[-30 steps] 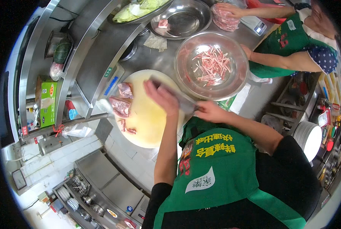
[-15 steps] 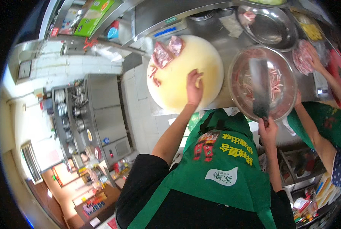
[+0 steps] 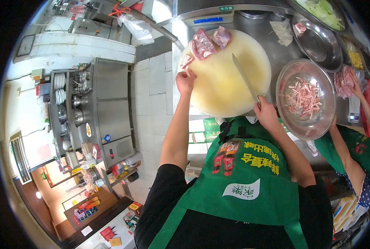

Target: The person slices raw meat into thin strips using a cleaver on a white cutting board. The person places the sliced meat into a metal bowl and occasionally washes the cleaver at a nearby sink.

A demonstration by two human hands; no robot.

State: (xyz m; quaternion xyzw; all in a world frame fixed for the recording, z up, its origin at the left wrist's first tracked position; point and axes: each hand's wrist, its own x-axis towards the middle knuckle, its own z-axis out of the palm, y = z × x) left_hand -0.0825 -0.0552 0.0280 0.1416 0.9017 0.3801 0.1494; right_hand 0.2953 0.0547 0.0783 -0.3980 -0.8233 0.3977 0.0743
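My right hand (image 3: 268, 113) grips the handle of a cleaver (image 3: 243, 75), whose wide blade is seen nearly edge-on above a round, pale yellow cutting board (image 3: 224, 89). At the board's left edge my left hand (image 3: 185, 81) is closed in a pinch, its fingertips at a small piece of meat that they mostly hide. Just beyond those fingers lies another pink and white meat scrap (image 3: 187, 61). Two larger chunks of raw meat, a wide one (image 3: 202, 44) and a smaller one (image 3: 222, 37), rest on the board's far side.
Right of the board, a steel bowl (image 3: 283, 93) holds many meat strips (image 3: 304, 97). Behind it stands another steel bowl (image 3: 334, 58) with a meat piece inside. A co-worker's hand (image 3: 356, 86) touches sliced meat (image 3: 343, 82) beside a scale (image 3: 353, 110).
The cleaver has moved left from over the strip bowl to above the board. My left hand has gone from the board's middle to the scraps at its left edge. The view has shifted.
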